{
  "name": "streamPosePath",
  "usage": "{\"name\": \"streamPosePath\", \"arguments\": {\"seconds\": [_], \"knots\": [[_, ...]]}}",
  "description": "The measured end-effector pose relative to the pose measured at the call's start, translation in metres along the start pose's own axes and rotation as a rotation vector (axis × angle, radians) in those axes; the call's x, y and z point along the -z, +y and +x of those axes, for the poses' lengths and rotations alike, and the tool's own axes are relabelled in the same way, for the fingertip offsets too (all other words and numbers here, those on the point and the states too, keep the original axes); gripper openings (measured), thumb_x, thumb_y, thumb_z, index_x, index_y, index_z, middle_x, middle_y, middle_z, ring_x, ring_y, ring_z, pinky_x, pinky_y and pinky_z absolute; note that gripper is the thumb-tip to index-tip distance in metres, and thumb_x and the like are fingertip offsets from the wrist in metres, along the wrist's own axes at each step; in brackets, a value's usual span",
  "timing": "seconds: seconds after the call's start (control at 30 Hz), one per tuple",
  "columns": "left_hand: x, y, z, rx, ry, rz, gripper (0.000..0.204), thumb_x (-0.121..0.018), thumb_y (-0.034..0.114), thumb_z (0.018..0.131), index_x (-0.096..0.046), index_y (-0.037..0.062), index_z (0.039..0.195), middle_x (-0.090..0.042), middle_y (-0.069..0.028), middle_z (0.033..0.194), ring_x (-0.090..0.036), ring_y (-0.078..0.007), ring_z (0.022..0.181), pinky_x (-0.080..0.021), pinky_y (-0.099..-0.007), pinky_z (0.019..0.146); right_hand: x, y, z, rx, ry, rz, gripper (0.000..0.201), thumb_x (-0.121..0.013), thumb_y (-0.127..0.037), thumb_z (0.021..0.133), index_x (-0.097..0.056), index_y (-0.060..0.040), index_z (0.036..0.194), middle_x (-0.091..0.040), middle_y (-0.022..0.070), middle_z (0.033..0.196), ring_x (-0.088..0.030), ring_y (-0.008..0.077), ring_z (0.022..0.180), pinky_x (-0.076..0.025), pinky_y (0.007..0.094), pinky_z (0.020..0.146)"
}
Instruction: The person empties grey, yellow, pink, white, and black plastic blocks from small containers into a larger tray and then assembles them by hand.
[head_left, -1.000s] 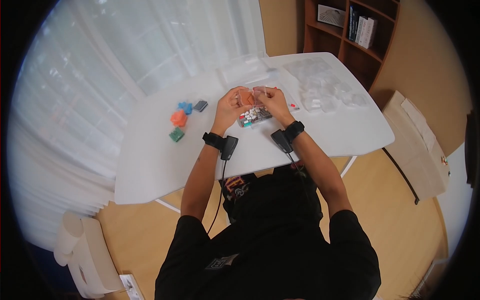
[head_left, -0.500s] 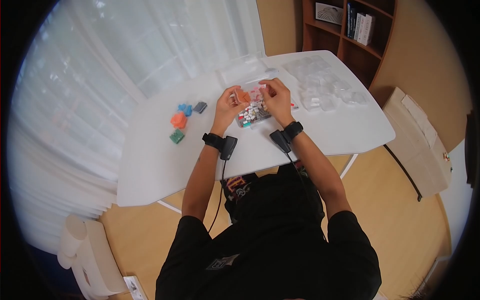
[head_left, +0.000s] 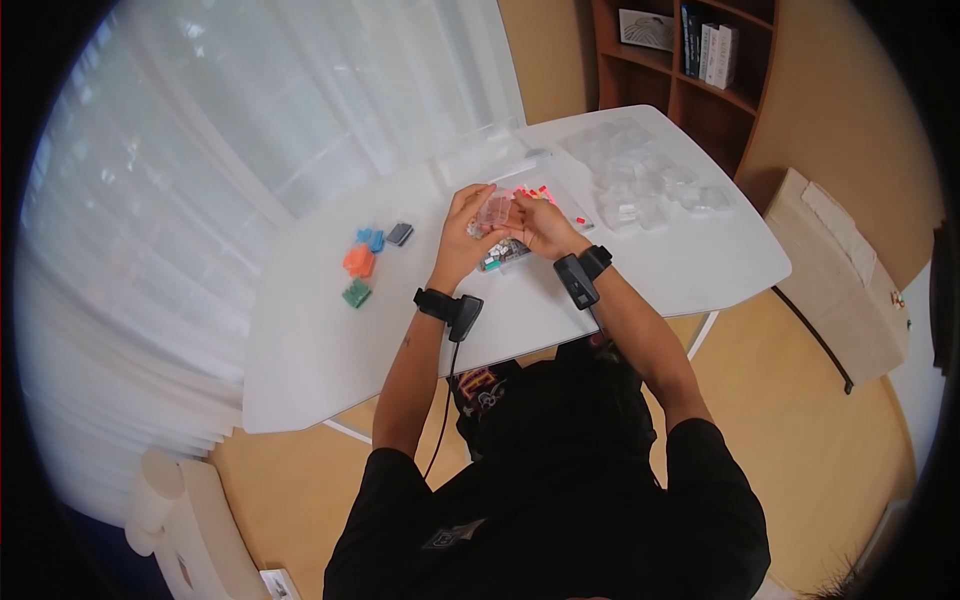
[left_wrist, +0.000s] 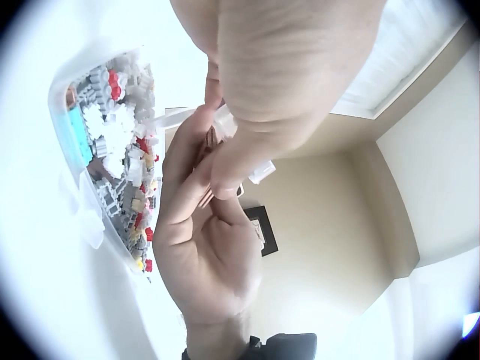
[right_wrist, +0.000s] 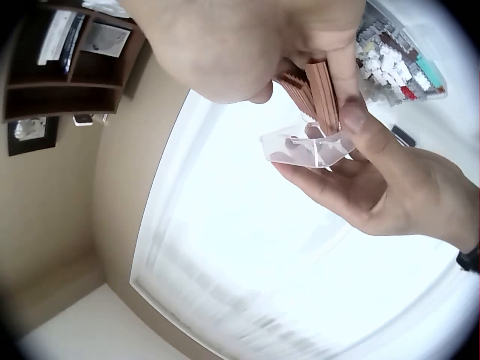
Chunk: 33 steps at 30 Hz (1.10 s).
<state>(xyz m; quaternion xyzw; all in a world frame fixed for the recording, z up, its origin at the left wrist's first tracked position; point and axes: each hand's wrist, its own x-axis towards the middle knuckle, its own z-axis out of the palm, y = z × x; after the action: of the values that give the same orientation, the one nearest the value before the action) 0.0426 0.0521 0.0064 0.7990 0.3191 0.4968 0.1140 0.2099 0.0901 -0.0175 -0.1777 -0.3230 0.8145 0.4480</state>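
Brown ridged pieces point(right_wrist: 324, 97) at a clear container point(right_wrist: 298, 149).
Left hand point(head_left: 465, 238) grips the container, right hand point(head_left: 546, 230) the pieces, above a brick box point(left_wrist: 112, 150); beyond, clear tubs point(head_left: 645, 190) near the surface's point(head_left: 620, 275) far right corner.

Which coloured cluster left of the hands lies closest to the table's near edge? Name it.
The green cluster; the orange one, the blue one and the dark grey one lie farther back.

In the head view, four small block bundles lay left of centre: one blue bundle point(head_left: 370, 239), one orange bundle point(head_left: 359, 261), one green bundle point(head_left: 356, 293), one dark bundle point(head_left: 400, 234). Two hands point(head_left: 463, 240) and one clear cup point(head_left: 495, 208) showed mid-frame; at least two brown pieces point(right_wrist: 323, 97), centre of the right wrist view.
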Motion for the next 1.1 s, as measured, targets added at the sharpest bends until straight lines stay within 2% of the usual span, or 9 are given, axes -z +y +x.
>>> {"name": "streamPosePath", "arguments": {"seconds": [0.2, 0.3, 0.4, 0.5, 0.7, 0.83, 1.0, 1.03, 1.1], "knots": [[0.007, -0.007, 0.001, 0.096, 0.076, -0.171, 0.061, -0.072, -0.002, 0.071, -0.052, 0.0074, 0.127, -0.048, -0.0089, 0.127, -0.050, -0.0184, 0.112, -0.046, -0.0292, 0.084, 0.007, 0.005, 0.005, 0.038, 0.090, 0.042, 0.036, -0.040, -0.025, 0.100, -0.049, 0.0068, 0.112, -0.060, 0.0189, 0.106, -0.063, 0.0273, 0.097, -0.054, 0.0340, 0.088], [0.022, -0.003, 0.002, 0.141, 0.276, -0.078, 0.058, -0.073, 0.000, 0.070, -0.054, 0.0079, 0.125, -0.050, -0.0104, 0.121, -0.052, -0.0213, 0.107, -0.046, -0.0321, 0.084, 0.010, 0.001, 0.006, 0.002, 0.078, 0.041, 0.034, -0.042, -0.023, 0.099, -0.052, 0.0073, 0.111, -0.061, 0.0177, 0.104, -0.064, 0.0261, 0.093, -0.054, 0.0324, 0.087], [0.036, -0.016, -0.003, 0.189, 0.461, 0.309, 0.064, -0.072, 0.000, 0.068, -0.049, 0.0097, 0.127, -0.046, -0.0114, 0.117, -0.051, -0.0259, 0.104, -0.045, -0.0354, 0.081, 0.012, 0.000, 0.005, 0.035, 0.083, -0.007, 0.032, -0.044, -0.021, 0.098, -0.055, 0.0074, 0.106, -0.062, 0.0172, 0.098, -0.064, 0.0241, 0.087, -0.055, 0.0298, 0.081], [0.043, -0.055, -0.020, 0.196, 0.372, 0.698, 0.065, -0.073, 0.002, 0.065, -0.051, 0.0106, 0.125, -0.046, -0.0150, 0.115, -0.048, -0.0326, 0.104, -0.043, -0.0401, 0.085, 0.016, -0.001, 0.008, 0.065, 0.045, -0.060, 0.028, -0.047, -0.020, 0.097, -0.059, 0.0051, 0.102, -0.064, 0.0131, 0.090, -0.062, 0.0174, 0.075, -0.054, 0.0252, 0.071], [0.043, -0.074, -0.029, 0.518, 0.136, 0.781, 0.066, -0.076, 0.012, 0.061, -0.053, 0.0133, 0.123, -0.047, -0.0165, 0.114, -0.046, -0.0362, 0.107, -0.040, -0.0429, 0.087, 0.013, -0.006, 0.000, 0.008, 0.038, -0.062, 0.025, -0.054, -0.023, 0.095, -0.062, -0.0001, 0.100, -0.057, 0.0010, 0.071, -0.049, 0.0054, 0.052, -0.040, 0.0167, 0.047], [0.034, -0.065, -0.027, 0.489, 0.151, 0.821, 0.062, -0.076, 0.016, 0.062, -0.056, 0.0131, 0.120, -0.048, -0.0150, 0.115, -0.046, -0.0357, 0.107, -0.040, -0.0432, 0.088, 0.010, -0.006, -0.002, -0.007, 0.011, -0.068, 0.027, -0.057, -0.025, 0.093, -0.062, 0.0003, 0.101, -0.054, -0.0005, 0.067, -0.045, 0.0041, 0.048, -0.035, 0.0158, 0.041], [0.022, -0.048, -0.016, 0.102, 0.269, 0.493, 0.042, -0.073, 0.012, 0.071, -0.063, 0.0087, 0.111, -0.056, -0.0095, 0.109, -0.052, -0.0265, 0.103, -0.043, -0.0361, 0.085, 0.014, -0.005, 0.001, -0.026, -0.004, -0.104, 0.026, -0.055, -0.026, 0.095, -0.062, -0.0026, 0.104, -0.057, 0.0007, 0.075, -0.043, 0.0042, 0.052, -0.034, 0.0159, 0.042], [0.019, -0.040, -0.013, 0.102, 0.269, 0.493, 0.042, -0.073, 0.012, 0.071, -0.063, 0.0087, 0.111, -0.056, -0.0095, 0.109, -0.052, -0.0265, 0.103, -0.043, -0.0361, 0.085, 0.014, -0.005, 0.002, -0.026, -0.004, -0.104, 0.026, -0.055, -0.026, 0.095, -0.062, -0.0026, 0.104, -0.057, 0.0007, 0.075, -0.043, 0.0042, 0.052, -0.034, 0.0159, 0.042], [0.010, -0.026, -0.009, 0.335, 0.139, -0.181, 0.032, -0.069, 0.007, 0.079, -0.063, 0.0056, 0.110, -0.058, -0.0071, 0.110, -0.056, -0.0186, 0.099, -0.046, -0.0289, 0.075, 0.014, -0.003, 0.002, -0.013, -0.031, -0.157, 0.027, -0.052, -0.027, 0.096, -0.062, -0.0027, 0.103, -0.057, 0.0016, 0.074, -0.044, 0.0042, 0.052, -0.034, 0.0162, 0.041]]}}
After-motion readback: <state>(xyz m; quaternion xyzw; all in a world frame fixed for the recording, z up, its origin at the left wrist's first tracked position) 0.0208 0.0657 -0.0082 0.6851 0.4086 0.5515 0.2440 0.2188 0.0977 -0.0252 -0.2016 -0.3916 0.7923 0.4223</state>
